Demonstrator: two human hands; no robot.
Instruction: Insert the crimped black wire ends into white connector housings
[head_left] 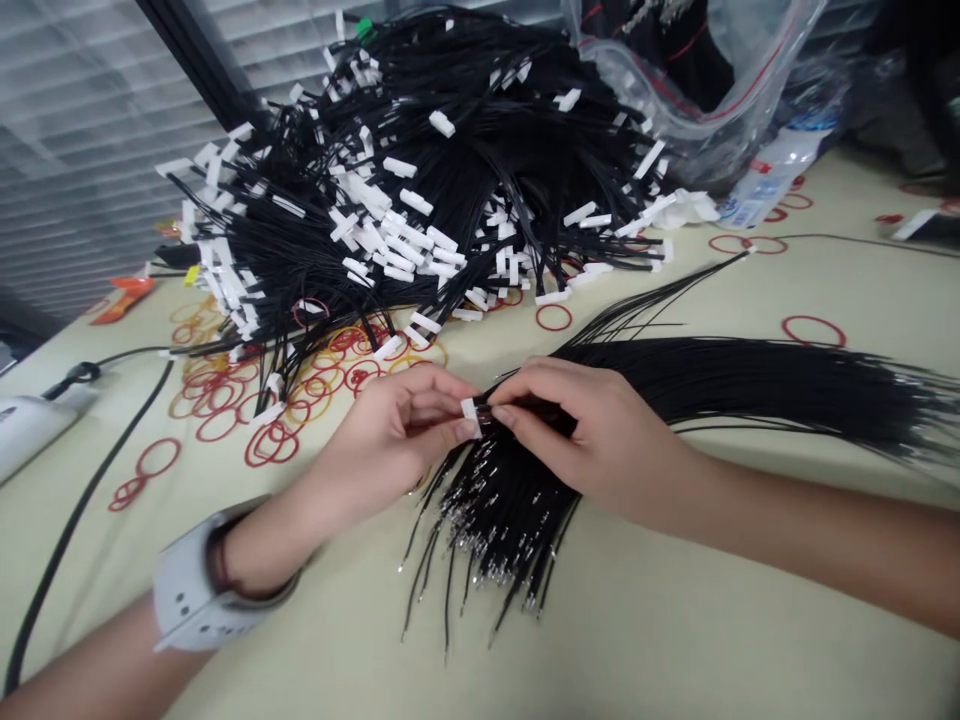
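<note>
Head view: your left hand is pinching a white connector at 6 o'clock, close against your right hand, which is clamping black crimped wires; the connector-fitted wire heap at 12 o'clock seems done, these loose wires left.

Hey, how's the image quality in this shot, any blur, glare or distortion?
In the head view, wide-angle distortion bows the window blinds; the clear plastic bag shows glare; the black wire bundle softens at the right edge; the left hand and right hand look fairly sharp.
</note>
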